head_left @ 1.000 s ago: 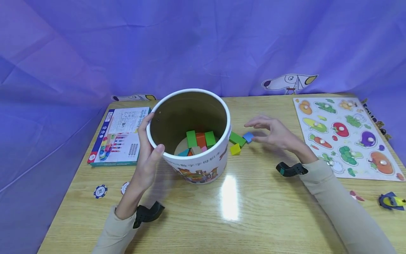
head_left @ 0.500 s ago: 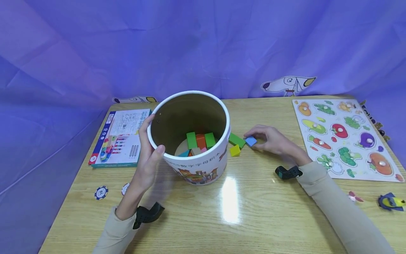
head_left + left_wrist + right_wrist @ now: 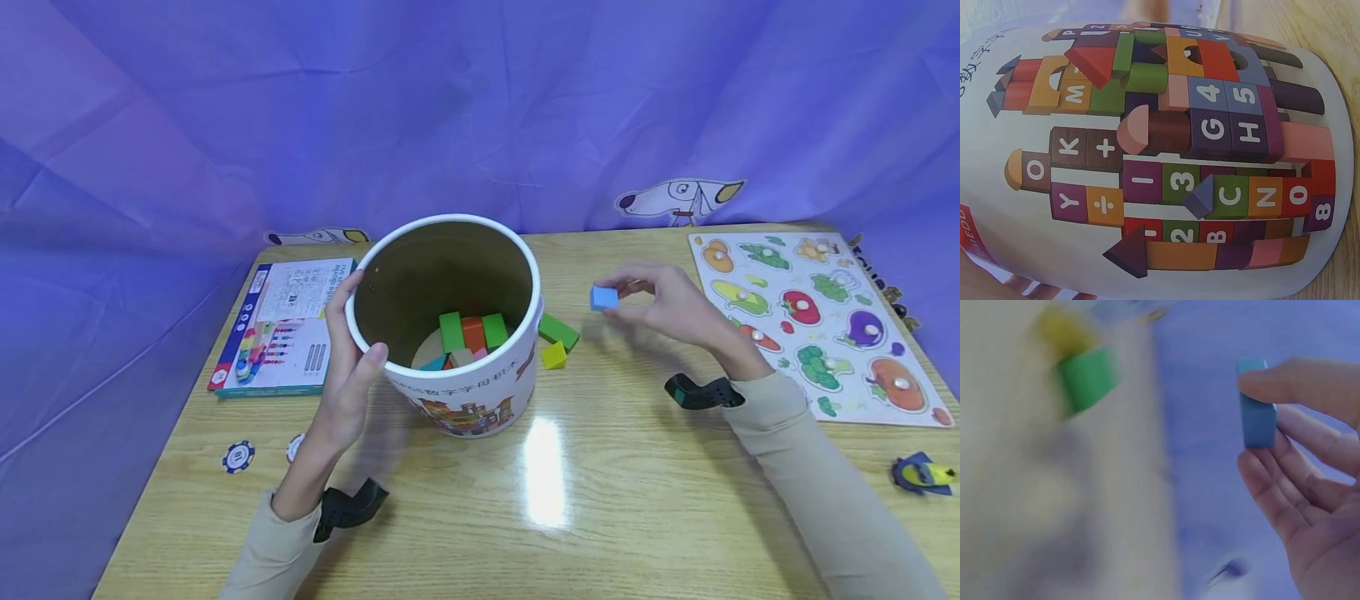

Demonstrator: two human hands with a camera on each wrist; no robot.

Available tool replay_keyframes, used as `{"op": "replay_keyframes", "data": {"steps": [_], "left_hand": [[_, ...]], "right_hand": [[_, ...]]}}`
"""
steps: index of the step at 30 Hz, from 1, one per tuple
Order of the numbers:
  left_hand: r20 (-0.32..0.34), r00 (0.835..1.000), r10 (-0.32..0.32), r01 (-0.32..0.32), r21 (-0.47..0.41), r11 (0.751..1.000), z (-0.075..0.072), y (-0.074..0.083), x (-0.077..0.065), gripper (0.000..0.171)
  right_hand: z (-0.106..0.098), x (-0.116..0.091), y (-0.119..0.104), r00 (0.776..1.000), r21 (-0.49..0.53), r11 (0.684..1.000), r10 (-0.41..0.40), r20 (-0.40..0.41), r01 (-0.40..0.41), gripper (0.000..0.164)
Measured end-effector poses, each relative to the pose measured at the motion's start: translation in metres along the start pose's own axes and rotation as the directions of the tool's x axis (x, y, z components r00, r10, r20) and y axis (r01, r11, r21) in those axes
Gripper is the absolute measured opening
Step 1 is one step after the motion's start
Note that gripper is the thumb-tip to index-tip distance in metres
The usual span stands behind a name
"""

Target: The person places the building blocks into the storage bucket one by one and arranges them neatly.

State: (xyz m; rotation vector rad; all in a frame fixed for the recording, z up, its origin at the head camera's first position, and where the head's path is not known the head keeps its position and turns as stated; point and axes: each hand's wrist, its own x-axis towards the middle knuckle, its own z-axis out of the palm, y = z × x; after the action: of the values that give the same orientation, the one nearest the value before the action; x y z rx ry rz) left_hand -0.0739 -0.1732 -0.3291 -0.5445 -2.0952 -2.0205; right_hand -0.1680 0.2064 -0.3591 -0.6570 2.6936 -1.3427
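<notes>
My left hand [image 3: 348,383] grips the rim of a white toy-block bucket [image 3: 483,412], thumb outside at the near edge. Several coloured wooden blocks [image 3: 474,333] lie at the bucket's bottom. In the left wrist view, the printed bucket wall [image 3: 1310,69] fills most of the picture. Above the table, to the right of the bucket, my right hand [image 3: 663,308] pinches a blue block [image 3: 603,298] between thumb and fingers. The right wrist view shows that blue block [image 3: 1259,425] close up. A green block [image 3: 558,332] and a yellow block [image 3: 554,356] lie beside the bucket.
A vegetable knob puzzle board [image 3: 832,333] lies on the right, with a small yellow-and-blue toy [image 3: 922,474] in front of it. On the left are a flat game box [image 3: 288,321] and two poker chips [image 3: 238,457]. A purple cloth [image 3: 465,108] hangs behind the table.
My right hand has reached down, taken the blue block and lifted it from the table beside the green block. My left hand has stayed on the bucket rim.
</notes>
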Motion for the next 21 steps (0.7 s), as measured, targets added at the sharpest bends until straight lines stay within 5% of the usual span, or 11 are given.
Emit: {"op": "replay_keyframes", "data": {"steps": [4,9,15,21], "left_hand": [[-0.002,1.000,0.003,-0.003,0.002,1.000,-0.001,-0.001,0.000,0.072],[-0.004,1.000,0.005,-0.005,0.001,1.000,-0.002,-0.002,0.000,0.072],[0.001,1.000,0.000,0.000,0.001,1.000,-0.002,-0.002,0.001,0.071],[0.000,1.000,-0.004,0.004,0.002,1.000,-0.001,-0.001,0.001,0.072]], "right_hand": [[-0.012,0.007,-0.045,0.989,0.104,0.987,-0.110,-0.101,0.121,0.037],[-0.011,0.018,-0.102,0.930,0.203,0.910,-0.338,-0.143,0.362,0.038],[0.006,0.029,-0.147,0.895,0.121,0.887,-0.443,-0.049,0.446,0.035],[0.021,0.035,-0.161,0.872,0.117,0.866,-0.489,0.001,0.486,0.035]]}}
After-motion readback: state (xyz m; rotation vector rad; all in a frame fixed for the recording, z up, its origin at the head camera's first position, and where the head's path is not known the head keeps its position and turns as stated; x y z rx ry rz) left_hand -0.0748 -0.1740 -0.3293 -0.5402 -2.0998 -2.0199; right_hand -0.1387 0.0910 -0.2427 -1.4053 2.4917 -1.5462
